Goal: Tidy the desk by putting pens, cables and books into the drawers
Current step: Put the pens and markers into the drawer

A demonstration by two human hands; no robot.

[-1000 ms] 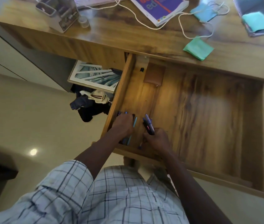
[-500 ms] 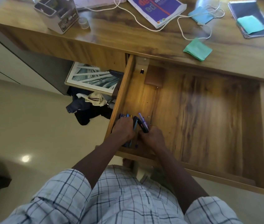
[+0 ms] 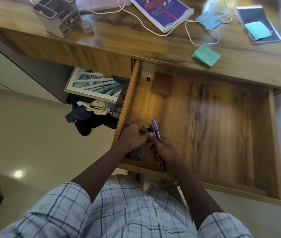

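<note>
Short-sleeved shirt (image 3: 122, 212), pale blue-white with dark blue plaid lines. Sleeves ending above the elbows; forearms bare. Left hand (image 3: 132, 137) and right hand (image 3: 163, 148) bare, ringless.

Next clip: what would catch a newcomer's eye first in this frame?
Most likely the wide open drawer under the desk, almost bare, with both hands at its near left corner: the right hand grips a bunch of pens and the left hand meets it. After that, the purple book and the white cable on the desktop.

Glossy beige floor (image 3: 33, 134), wooden desk (image 3: 119, 36)
</note>
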